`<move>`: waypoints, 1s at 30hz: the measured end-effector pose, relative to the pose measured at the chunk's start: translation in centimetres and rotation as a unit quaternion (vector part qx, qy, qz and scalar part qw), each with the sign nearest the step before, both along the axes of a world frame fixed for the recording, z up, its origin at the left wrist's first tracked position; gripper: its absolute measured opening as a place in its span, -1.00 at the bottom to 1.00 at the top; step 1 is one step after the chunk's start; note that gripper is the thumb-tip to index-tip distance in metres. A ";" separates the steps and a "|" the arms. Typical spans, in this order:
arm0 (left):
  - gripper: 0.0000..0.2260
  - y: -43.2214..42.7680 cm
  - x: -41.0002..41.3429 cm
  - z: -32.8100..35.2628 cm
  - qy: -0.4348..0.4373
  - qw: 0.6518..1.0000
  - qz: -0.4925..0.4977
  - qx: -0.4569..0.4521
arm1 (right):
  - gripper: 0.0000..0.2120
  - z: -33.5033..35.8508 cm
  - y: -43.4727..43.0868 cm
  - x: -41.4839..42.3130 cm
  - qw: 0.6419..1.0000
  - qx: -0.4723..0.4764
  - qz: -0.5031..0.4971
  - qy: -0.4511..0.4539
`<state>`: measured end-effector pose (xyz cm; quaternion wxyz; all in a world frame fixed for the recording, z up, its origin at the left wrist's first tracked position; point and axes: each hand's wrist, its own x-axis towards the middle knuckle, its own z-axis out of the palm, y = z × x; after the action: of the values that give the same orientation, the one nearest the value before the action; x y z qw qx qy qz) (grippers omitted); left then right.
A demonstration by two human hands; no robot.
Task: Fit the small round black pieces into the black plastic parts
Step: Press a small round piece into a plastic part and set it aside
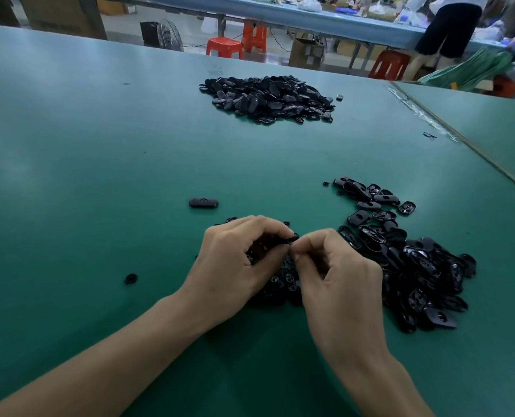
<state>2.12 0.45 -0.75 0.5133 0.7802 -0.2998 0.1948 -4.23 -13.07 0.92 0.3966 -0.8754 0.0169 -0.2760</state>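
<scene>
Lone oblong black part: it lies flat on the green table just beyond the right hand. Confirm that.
Wrong on the hand. In the head view the lone oblong black part lies flat on the green table just beyond the left hand, not the right hand.
</scene>
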 end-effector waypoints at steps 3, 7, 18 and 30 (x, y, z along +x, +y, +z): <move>-0.87 0.1 0.2 0.1 0.017 1.000 0.016 0.003 | -0.74 0.0 0.3 -0.1 1.000 0.000 0.014 -0.005; -0.88 0.1 0.3 0.0 0.033 0.999 0.033 0.012 | -0.75 0.1 0.4 -0.2 0.999 0.009 0.036 -0.004; -0.78 0.1 0.1 -0.2 0.123 0.989 -0.041 -0.064 | -0.73 0.1 -1.9 0.8 0.985 0.133 0.096 0.057; -0.79 0.2 0.2 -0.2 0.198 0.972 -0.088 -0.090 | -0.77 -0.3 -3.1 0.9 0.974 0.159 0.142 0.077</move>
<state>2.30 0.65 -0.98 0.6460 0.7240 -0.2413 0.0167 -3.38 -16.14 0.66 0.5633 -0.8133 -0.0333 -0.1419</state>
